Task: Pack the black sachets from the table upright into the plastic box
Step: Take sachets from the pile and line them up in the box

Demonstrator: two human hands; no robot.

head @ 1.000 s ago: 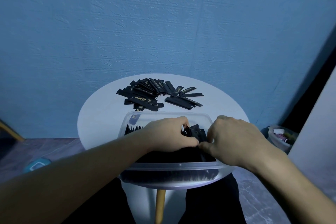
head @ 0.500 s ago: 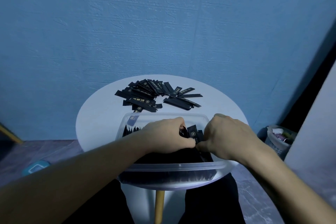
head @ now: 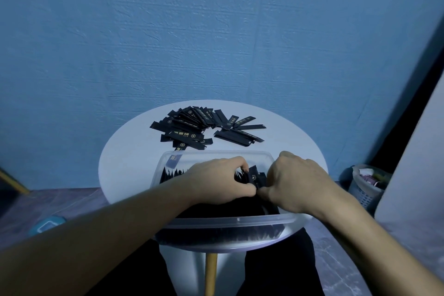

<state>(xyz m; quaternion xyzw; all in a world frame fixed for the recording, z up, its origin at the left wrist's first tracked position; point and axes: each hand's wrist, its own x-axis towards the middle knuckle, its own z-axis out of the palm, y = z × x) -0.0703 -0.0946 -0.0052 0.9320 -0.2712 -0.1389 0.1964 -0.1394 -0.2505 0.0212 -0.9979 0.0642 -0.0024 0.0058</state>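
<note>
A clear plastic box stands at the near edge of the round white table. Rows of black sachets stand upright inside it. Both hands are down in the box. My left hand curls its fingers over a bunch of upright sachets. My right hand pinches a few black sachets between thumb and fingers, right beside the left hand. A loose pile of black sachets lies flat on the far half of the table.
A blue wall stands close behind the table. A small basket with clutter sits on the floor at the right, beside a pale surface. A blue lid lies on the floor at the left. My dark-clothed legs are under the table.
Both hands stayed in the box. The right hand shifted slightly left toward the left hand, pressing the pinched sachets against the held bunch.
</note>
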